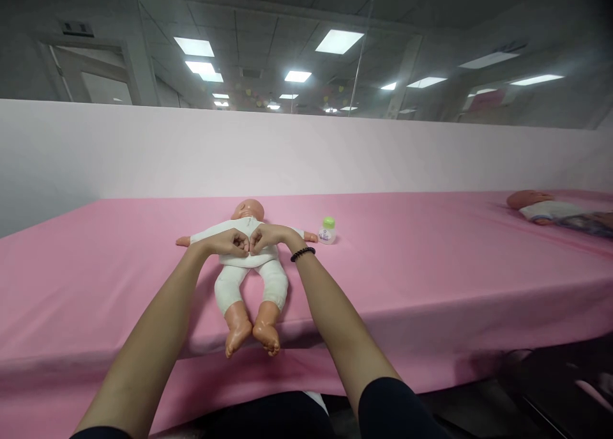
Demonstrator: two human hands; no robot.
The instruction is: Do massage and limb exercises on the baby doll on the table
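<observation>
A baby doll (275, 279) in a white top and white leggings lies on its back, arms spread and bare feet toward me. Over the middle of its chest, my left hand (232, 241) is closed, with thumb and fingers pinched at the front of the white top (246, 224). Right beside it, my right hand (265, 236) is closed in the same way, also at the front of the top; a dark beaded bracelet is on that wrist. The small bit of cloth between the fingertips is mostly hidden by the fingers.
A small clear bottle (327, 232) with a green cap stands by the doll's hand on the right. The pink-covered table (407, 260) ends at a white wall (306, 154) under glass. Another doll (550, 207) lies at far right.
</observation>
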